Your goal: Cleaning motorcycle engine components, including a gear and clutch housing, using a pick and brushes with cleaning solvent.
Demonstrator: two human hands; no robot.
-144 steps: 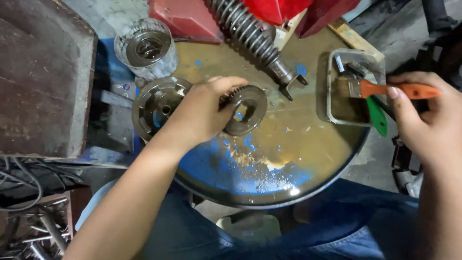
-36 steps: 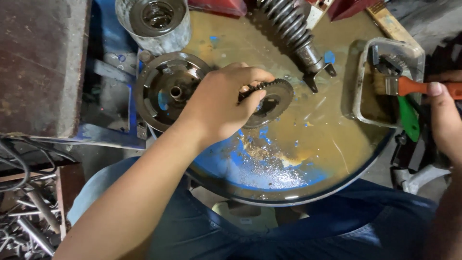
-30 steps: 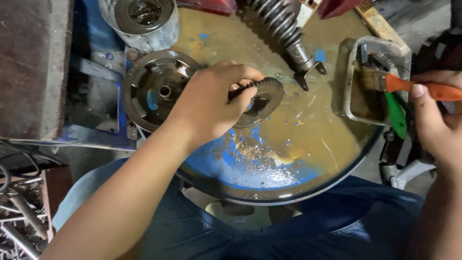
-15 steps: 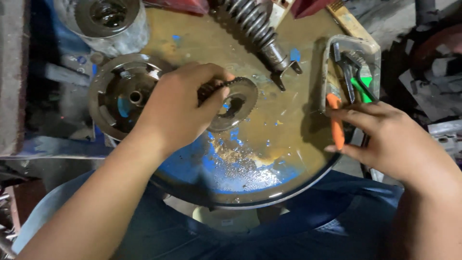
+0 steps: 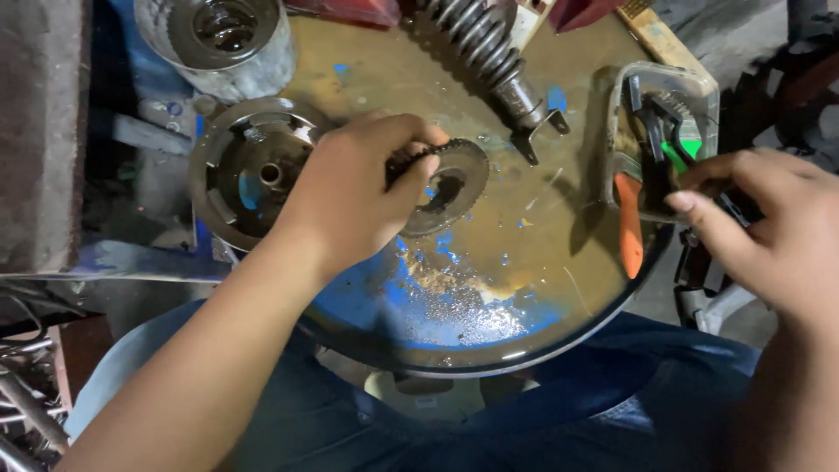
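My left hand (image 5: 350,192) grips a dark toothed gear disc (image 5: 450,188) by its left rim and holds it tilted on the oily round drum top (image 5: 489,288). An orange-handled brush (image 5: 629,223) lies with its head in the small clear tray (image 5: 703,87) at the right. My right hand (image 5: 769,236) hovers just right of the brush and tray, off the drum's edge. Its fingers are loosely curled and apart from the brush.
A round metal housing (image 5: 249,175) sits left of the gear, a metal cup-shaped part (image 5: 218,35) behind it. A coil-spring shock absorber (image 5: 485,48) lies across the back. Dark tools and a green handle (image 5: 677,153) are in the tray. My blue-trousered legs are below.
My right hand brought the orange brush down from the tray, laid it against the tray's edge and let go, then drew back right. The left hand kept hold of the gear.
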